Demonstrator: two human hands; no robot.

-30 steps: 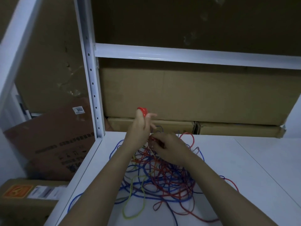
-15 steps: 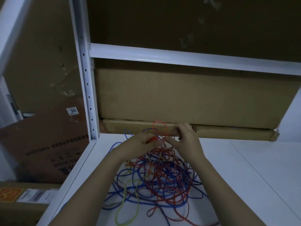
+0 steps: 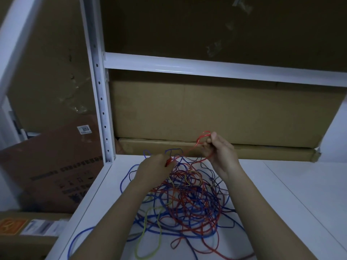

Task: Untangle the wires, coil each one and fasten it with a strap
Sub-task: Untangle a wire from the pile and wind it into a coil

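Tangle [image 3: 187,201] of blue, red and yellow-green wires lies on white counter [image 3: 300,194], btwn both forearms. Left hand [image 3: 154,169] pinches red wire [image 3: 185,152] just above tangle's far edge. Right hand [image 3: 221,152], raised higher, fingers curled round small red loops of same wire; strand runs taut btwn hands. Behind: cardboard boxes [image 3: 216,113] under white shelf rail [image 3: 206,66].
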